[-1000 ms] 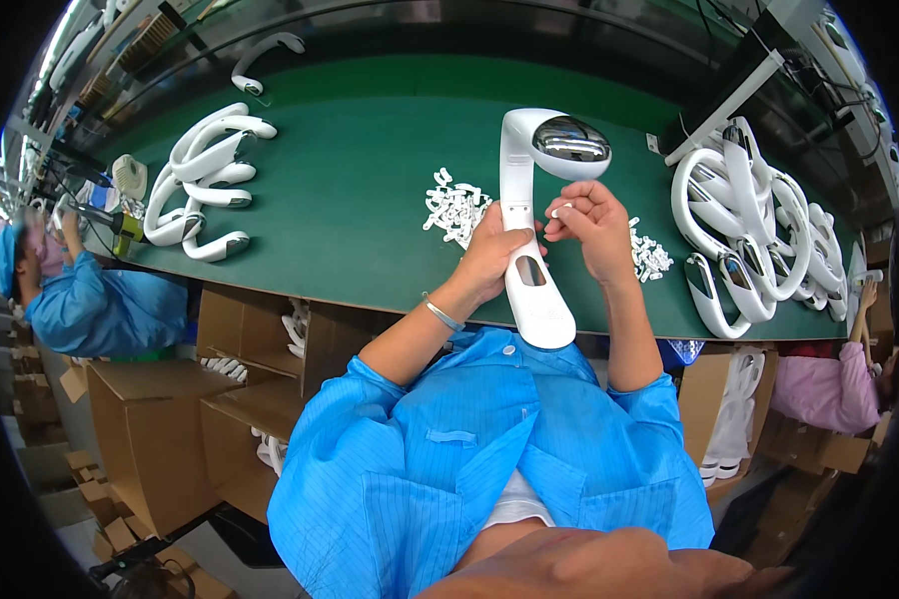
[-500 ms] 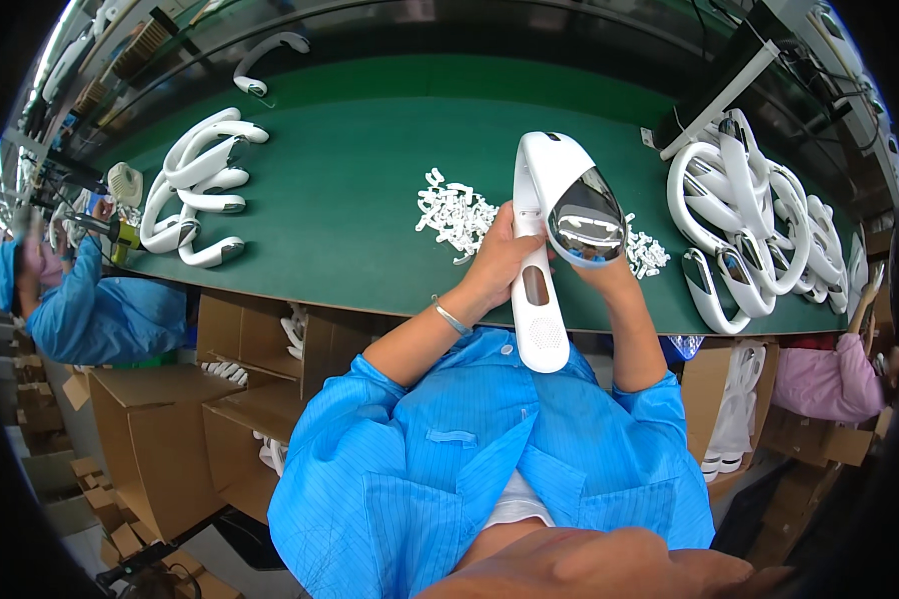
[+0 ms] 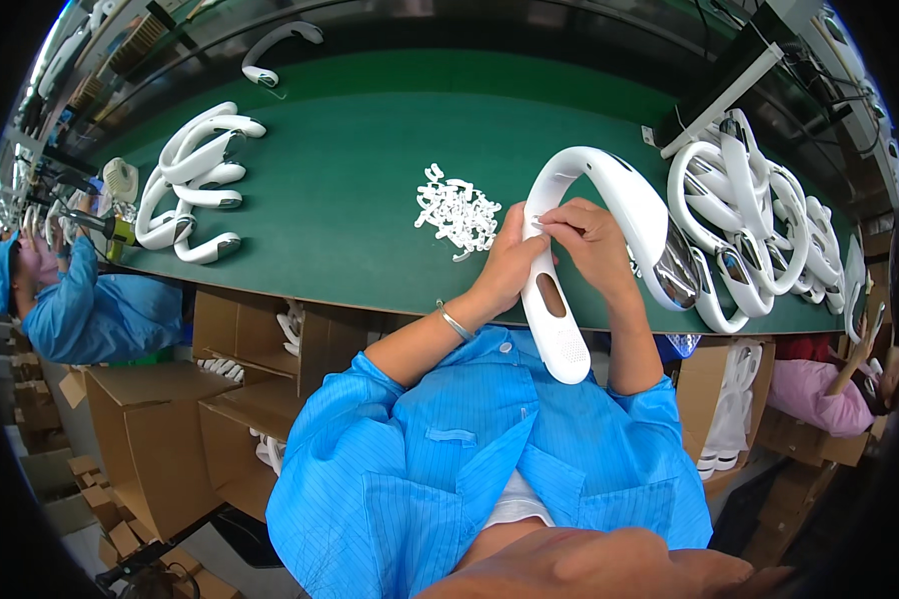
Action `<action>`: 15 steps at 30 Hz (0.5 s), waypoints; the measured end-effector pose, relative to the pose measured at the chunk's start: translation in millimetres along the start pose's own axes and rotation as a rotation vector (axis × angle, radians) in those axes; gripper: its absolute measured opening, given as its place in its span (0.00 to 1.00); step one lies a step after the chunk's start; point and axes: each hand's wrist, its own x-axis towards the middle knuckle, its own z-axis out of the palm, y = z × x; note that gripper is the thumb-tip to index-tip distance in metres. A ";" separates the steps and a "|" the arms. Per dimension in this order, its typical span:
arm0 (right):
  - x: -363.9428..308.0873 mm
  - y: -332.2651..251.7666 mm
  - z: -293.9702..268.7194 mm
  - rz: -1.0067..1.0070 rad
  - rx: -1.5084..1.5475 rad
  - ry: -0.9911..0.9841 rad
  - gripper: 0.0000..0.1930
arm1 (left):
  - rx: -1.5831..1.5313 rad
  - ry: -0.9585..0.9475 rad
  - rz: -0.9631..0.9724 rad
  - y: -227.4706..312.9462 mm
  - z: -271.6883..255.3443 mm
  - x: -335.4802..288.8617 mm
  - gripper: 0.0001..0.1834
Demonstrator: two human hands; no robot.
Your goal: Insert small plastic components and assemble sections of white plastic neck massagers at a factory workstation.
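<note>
We have white curved piece over near edge of green bench, chrome end swung rightward, inner side now reachable; left hand clamps it, right hand pinched together there; part inside pinch: cannot tell.

A glossy white hook is held up at a tilt, its bend pointed away from the person. Its straighter limb is gripped along the upper part by the left hand and met by the right hand. That limb is pierced by an oval opening; the broader limb is capped by a dark mirrored end.
</note>
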 end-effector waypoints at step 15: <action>-21.1 0.1 -7.7 0.214 0.209 0.061 0.12 | 0.309 -0.027 0.197 -8.8 2.7 -3.5 0.18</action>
